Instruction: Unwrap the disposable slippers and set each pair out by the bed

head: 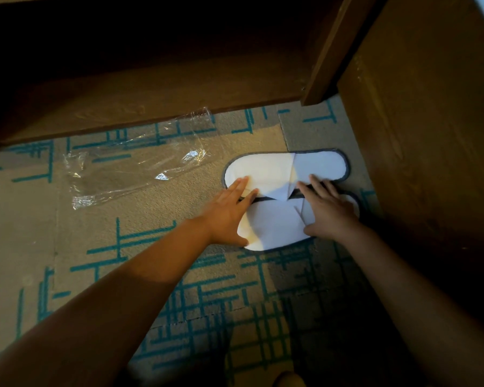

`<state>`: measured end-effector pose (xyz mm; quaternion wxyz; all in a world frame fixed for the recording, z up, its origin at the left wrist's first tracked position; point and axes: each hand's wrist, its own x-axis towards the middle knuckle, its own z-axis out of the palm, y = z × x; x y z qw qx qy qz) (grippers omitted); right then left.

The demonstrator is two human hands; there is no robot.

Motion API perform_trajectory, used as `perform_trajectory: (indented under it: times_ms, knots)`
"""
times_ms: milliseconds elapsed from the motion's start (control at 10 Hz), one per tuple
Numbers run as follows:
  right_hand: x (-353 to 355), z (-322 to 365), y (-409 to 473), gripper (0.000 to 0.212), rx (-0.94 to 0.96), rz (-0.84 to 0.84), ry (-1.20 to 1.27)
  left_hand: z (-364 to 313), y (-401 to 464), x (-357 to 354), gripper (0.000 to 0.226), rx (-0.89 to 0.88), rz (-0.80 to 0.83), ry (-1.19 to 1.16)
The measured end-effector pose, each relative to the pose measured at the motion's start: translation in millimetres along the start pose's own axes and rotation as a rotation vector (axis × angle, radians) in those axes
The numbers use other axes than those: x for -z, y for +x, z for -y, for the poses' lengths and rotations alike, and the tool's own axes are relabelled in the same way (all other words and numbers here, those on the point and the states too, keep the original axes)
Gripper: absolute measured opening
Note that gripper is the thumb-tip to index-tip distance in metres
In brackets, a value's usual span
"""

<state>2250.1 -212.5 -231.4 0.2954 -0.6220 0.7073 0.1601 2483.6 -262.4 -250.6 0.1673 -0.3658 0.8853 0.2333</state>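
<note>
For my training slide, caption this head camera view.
Both hands, left hand and right hand, press flat on white slippers on patterned carpet, empty plastic wrapper alongside.

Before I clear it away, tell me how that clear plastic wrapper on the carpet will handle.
The wrapper looks thin and crinkled, so probably floppy and very light. Its glossy film may slip in a pinch. It lies empty and flat, so unlikely to roll.

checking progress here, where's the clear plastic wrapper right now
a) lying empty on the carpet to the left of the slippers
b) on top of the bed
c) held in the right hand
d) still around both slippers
a: the clear plastic wrapper lies flat and empty on the carpet, left of the slippers, which both hands press.
</note>
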Motion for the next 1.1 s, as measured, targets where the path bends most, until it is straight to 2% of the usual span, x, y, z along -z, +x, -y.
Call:
perform_trajectory:
  times_ms: [500, 800, 900, 1000, 1100]
  knots:
    - [1, -4, 0, 0.101, 0.01, 0.0, -0.007, -1, 2, 0, 0.112, 0.007, -0.009, 0.005]
    - [-4, -4, -2, 0.094, 0.005, -0.036, -0.026, 2, 3, -4, 0.111, 0.017, -0.014, 0.012]
    - [-4, 1, -2, 0.089, -0.01, -0.072, -0.035, 3, 3, -5, 0.104, 0.022, -0.025, -0.035]
    - [0, 9, -10, 0.08, -0.045, -0.135, 0.056, 2, -7, 2, 0.093, 0.029, -0.052, -0.11]
    - [10, 23, -22, 0.058, -0.036, -0.199, 0.106, -1, -28, 17, 0.08, 0.064, -0.114, -0.198]
